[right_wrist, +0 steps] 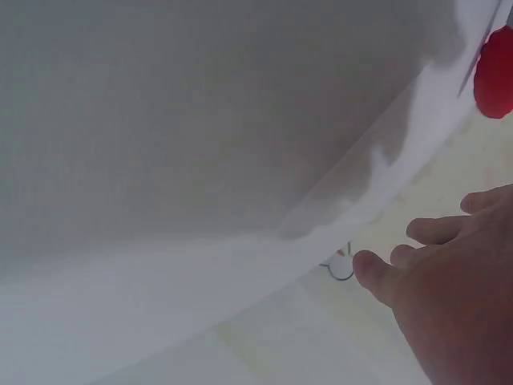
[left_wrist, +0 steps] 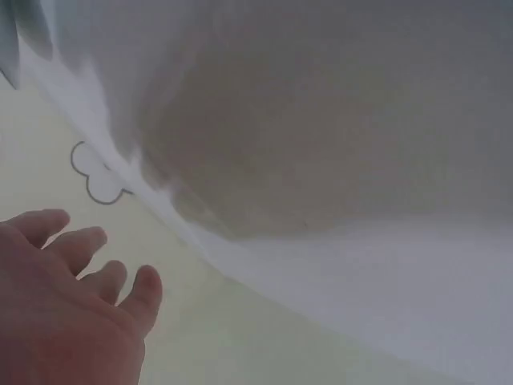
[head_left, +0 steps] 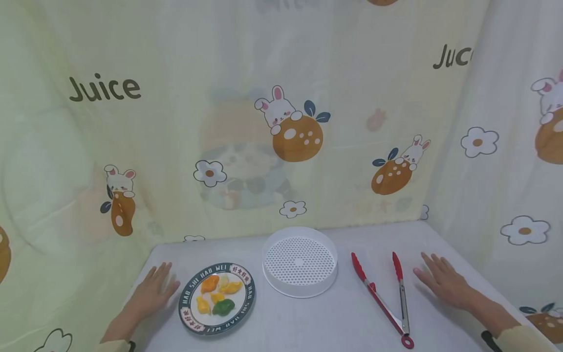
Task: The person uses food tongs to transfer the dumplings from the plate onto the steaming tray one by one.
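Note:
My left hand point(head_left: 151, 293), fingers spread, is at the table's left side beside a dark-rimmed plate point(head_left: 193, 320). Several small dumpling-shaped pieces lie on that plate, among them an orange one point(head_left: 209, 283) and a green one point(head_left: 224, 307). Over on the right, my right hand point(head_left: 446, 283) has its fingers extended and holds nothing. Nearest to it is a pair of tongs point(head_left: 402, 303) with red tips, its arms spread apart on the table. Between plate and tongs stands a round white steamer basket point(head_left: 300, 261) with a perforated base. The left wrist view shows the left hand point(left_wrist: 80, 305) with nothing in it.
A white cloth covers the table point(head_left: 290, 322). Behind it and along both sides hangs a pale curtain point(head_left: 176, 122) printed with rabbits, oranges and flowers. In the right wrist view, one red tong tip point(right_wrist: 494, 76) shows near the right hand.

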A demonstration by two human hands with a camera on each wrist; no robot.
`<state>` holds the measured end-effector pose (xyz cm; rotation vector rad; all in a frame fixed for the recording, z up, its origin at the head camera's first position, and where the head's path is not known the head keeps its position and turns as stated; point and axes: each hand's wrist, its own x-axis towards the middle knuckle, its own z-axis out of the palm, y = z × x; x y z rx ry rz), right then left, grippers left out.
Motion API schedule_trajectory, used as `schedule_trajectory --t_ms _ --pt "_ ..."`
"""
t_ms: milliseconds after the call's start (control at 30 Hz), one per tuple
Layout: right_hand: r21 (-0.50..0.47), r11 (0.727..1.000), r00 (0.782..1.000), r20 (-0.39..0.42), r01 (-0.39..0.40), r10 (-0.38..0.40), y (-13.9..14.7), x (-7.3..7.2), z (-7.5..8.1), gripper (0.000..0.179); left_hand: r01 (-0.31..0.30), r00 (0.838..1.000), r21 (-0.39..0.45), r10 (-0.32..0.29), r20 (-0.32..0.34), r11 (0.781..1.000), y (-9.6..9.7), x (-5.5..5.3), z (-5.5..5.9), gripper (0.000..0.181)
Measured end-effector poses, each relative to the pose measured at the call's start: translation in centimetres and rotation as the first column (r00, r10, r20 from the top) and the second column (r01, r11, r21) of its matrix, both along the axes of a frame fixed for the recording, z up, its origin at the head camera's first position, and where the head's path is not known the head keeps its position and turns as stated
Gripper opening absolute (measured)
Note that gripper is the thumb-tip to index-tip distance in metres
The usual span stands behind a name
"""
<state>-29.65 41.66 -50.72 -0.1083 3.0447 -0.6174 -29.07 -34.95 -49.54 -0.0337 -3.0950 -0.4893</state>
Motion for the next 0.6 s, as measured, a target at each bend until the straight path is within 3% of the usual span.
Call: schedule_trajectory --t_ms 200,300,433,600 --pt "0.037 0.999 0.999 -0.045 0.008 -0.006 -2.9 1.6 1.2 0.087 -0.018 0.999 0.057 0.02 -0.04 0.998 1.5 0.2 0.4 0.046" --pt "0.027 0.999 0.999 -0.001 0.039 -0.039 -5.1 2.6 2.0 0.088 -0.063 0.997 0.098 0.059 0.04 0.993 2.4 0.0 0.7 0.031" --pt "0.009 0.995 0.985 0.137 0.104 -0.104 -7.9 3.8 2.4 0.101 -0.102 0.983 0.123 0.081 0.163 0.987 3.4 0.0 0.8 0.026" --pt "0.073 0.984 0.954 0.246 0.161 -0.174 -10.4 5.0 2.0 0.121 -0.111 0.973 0.114 0.084 0.216 0.987 4.2 0.6 0.7 0.025"
